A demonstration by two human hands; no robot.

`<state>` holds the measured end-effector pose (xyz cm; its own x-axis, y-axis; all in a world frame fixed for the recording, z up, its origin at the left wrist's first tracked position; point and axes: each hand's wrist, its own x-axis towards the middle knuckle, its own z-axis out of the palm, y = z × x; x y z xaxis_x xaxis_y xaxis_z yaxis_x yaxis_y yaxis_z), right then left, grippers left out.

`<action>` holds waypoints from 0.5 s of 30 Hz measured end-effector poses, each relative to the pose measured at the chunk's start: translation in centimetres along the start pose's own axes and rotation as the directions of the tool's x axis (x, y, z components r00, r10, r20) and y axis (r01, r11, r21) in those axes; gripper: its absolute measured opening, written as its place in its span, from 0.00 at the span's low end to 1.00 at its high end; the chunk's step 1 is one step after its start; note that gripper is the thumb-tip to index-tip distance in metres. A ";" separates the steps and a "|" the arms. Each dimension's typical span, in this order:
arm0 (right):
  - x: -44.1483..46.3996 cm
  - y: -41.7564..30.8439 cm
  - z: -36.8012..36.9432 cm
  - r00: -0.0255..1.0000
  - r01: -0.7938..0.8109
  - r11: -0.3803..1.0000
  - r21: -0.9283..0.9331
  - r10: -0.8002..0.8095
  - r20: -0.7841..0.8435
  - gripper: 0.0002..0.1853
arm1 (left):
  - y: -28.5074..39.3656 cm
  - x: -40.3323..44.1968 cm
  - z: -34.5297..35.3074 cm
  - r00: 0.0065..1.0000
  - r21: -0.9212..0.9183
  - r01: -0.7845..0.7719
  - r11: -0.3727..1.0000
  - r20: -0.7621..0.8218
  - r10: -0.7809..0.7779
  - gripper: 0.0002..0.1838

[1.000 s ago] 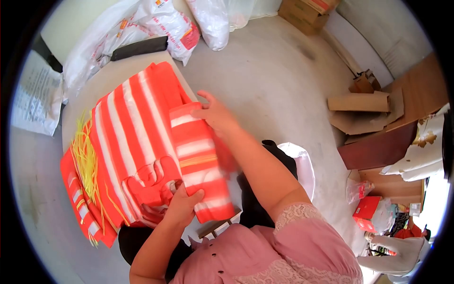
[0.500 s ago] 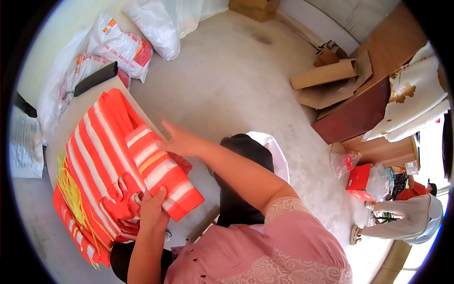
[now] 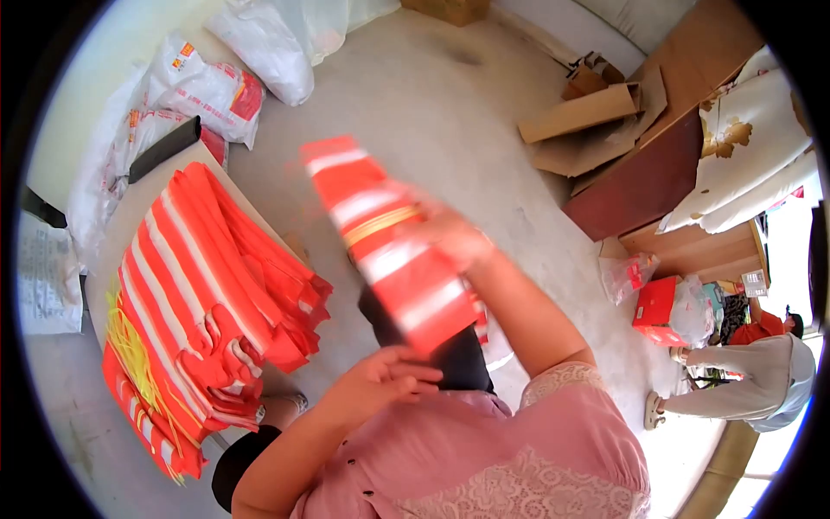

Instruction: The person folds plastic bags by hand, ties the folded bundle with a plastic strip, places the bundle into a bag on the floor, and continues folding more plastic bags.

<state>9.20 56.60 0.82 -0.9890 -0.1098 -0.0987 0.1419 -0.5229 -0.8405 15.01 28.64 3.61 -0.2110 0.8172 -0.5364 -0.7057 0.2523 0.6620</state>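
Observation:
My right hand (image 3: 445, 235) grips a folded bundle of orange-red and white striped fabric (image 3: 380, 251), blurred by motion, with a yellow band around its middle. Just below the bundle's lower end is my left hand (image 3: 389, 379), fingers apart and holding nothing. To the left lies a pile of the same striped fabric (image 3: 164, 251), its folds loose on the near side. Thin yellow strips (image 3: 130, 346) are draped across the lower left of that pile.
White printed plastic bags (image 3: 203, 91) lean along the wall at upper left. Flattened and open cardboard boxes (image 3: 588, 112) are at upper right. A red box (image 3: 654, 304) stands at right, near another person in light trousers (image 3: 735, 381). A black roll (image 3: 164, 149) lies beyond the pile.
The banded bundle has been lifted off the pile and carried right, over my lap, in my right hand. My left hand has left the pile and moved right, fingers now apart.

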 end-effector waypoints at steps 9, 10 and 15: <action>-16.9 4.2 -14.6 0.856 -0.371 0.827 -0.423 0.129 -0.500 0.40 | -4.4 2.2 -2.5 0.977 0.126 0.078 0.989 -0.209 -0.050 0.17; -18.2 6.0 -15.3 0.828 -0.420 0.816 -0.398 0.164 -0.536 0.40 | -5.0 2.2 -2.3 0.968 0.120 0.037 0.992 -0.250 -0.006 0.15; -20.2 13.3 -17.1 0.750 -0.504 0.815 -0.285 0.250 -0.612 0.41 | -5.8 1.6 -2.3 0.945 0.112 0.007 0.994 -0.326 0.030 0.14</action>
<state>30.34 66.28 -17.48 -0.7314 0.3048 -0.6100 0.6025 -0.1302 -0.7874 17.20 27.26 -2.30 -0.4409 0.6106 -0.6578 -0.6274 0.3145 0.7124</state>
